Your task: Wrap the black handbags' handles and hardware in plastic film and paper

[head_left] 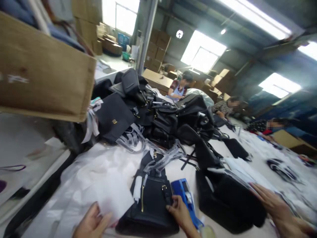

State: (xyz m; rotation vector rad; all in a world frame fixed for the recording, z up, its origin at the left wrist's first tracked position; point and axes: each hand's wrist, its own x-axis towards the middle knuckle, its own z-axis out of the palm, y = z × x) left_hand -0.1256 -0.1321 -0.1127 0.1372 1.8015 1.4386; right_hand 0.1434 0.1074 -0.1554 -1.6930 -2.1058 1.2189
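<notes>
A black backpack (156,198) with gold zip and buckles lies before me, its straps partly wrapped in clear plastic. My right hand (182,213) is closed at its right edge, thumb and fingers pinching the side by the strap. At the bag's left, my left hand (92,221) has its fingers curled, with a thin white sheet (117,198) between thumb and fingers. The sheet overlaps the bag's left edge. Just beyond my right hand lies a blue tape dispenser (184,193). Another person's hand (272,201) touches a second black bag (230,198) on the right.
A pile of black bags (163,122) covers the table's far part. White wrapping sheets (91,175) lie at the left. A cardboard box (44,72) juts in at upper left. Several co-workers sit beyond, one person (177,91) behind the pile.
</notes>
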